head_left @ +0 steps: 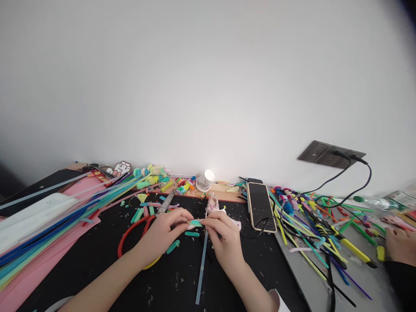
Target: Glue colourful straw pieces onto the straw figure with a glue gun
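My left hand (172,229) and my right hand (224,236) meet over the black mat, both with fingers pinched on a short folded teal pipe cleaner piece (195,223). Its ends are hidden by my fingertips. Just below it lies another teal piece (192,234), and a further teal piece (173,247) rests beside my left hand. Large scissors with red handles (125,238) lie partly under my left hand, blades pointing away. Behind my right hand is a pink glue gun (212,203), with a translucent glue stick (202,273) extending towards me.
A paper cup (208,177) stands near the wall. To the right are a phone (261,203), black cables, pliers with yellow handles (352,249) and scattered pipe cleaners. Long pipe cleaners (58,234) cover the left side. Another person's hand (401,245) is at the far right.
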A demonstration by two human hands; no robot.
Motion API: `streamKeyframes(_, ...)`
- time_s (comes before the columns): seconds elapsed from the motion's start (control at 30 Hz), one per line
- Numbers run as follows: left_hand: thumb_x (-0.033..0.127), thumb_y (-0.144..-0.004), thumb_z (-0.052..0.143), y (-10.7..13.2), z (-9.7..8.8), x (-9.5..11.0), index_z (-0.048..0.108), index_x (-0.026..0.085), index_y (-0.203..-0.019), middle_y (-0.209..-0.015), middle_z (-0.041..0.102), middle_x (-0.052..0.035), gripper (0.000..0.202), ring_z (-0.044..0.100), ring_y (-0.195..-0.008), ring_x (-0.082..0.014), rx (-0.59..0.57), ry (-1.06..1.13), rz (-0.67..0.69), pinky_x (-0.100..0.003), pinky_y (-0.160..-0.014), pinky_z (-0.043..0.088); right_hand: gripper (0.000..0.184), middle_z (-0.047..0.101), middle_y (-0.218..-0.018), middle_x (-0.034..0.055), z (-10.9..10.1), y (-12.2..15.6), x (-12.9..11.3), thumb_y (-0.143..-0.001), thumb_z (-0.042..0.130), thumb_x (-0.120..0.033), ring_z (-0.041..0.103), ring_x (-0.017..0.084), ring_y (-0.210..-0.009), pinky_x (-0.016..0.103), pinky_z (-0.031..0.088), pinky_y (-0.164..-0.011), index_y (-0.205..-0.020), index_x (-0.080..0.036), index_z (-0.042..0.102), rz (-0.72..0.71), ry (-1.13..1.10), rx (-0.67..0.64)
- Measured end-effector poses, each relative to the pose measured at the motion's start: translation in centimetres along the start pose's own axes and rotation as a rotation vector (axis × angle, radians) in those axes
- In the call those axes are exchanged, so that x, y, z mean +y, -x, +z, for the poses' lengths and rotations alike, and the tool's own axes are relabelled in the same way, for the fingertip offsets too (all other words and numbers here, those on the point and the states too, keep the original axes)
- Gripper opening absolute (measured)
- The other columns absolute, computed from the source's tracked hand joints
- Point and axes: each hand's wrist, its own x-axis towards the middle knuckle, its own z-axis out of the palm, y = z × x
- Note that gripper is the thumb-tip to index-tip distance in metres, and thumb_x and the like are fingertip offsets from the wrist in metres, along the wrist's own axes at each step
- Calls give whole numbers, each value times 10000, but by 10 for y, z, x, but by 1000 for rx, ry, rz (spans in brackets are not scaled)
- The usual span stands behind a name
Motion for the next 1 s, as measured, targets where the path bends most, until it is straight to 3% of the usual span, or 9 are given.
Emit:
streamKeyframes(0.17, 395, -904, 609, -1, 0, -2, 669, 248, -907, -934, 787, -33, 158, 741, -950, -269, 22, -18, -7, -373, -850, 577, 268, 693, -939, 71, 2, 1, 0, -966, 539, -109, 690, 194, -849, 312, 588, -746, -1015, -246, 764, -13, 10, -9)
streamKeyframes(0.43, 374, -905, 627, -2, 1, -2, 664, 231, -891, -934, 772, -23, 148, 737, -970, -250, 60, 86, -30, -344, -842, 558, 404, 692, -1179, 96, 3, 4, -3, -935, 545, -82, 651, 234, -1040, 391, 578, -889, -1269, -268, 676, -45, 65, -88)
streamKeyframes(0.9, 365, -881, 660, -1, 4, 1, 666, 211, -867, -877, 758, -19, 154, 734, -923, -235, 39, 200, -69, -338, -841, 552, 360, 671, -1202, 114, 4, 5, 1, -941, 544, -66, 669, 226, -999, 354, 585, -822, -1206, -247, 707, -66, 86, -100)
streamKeyframes(1.0, 367, -872, 668, -2, 5, 1, 667, 204, -862, -860, 755, -23, 164, 734, -898, -236, 37, 214, -69, -343, -828, 554, 377, 671, -1210, 109, 5, 5, 1, -926, 563, -73, 671, 234, -1051, 365, 589, -873, -1234, -254, 683, -55, 58, -105)
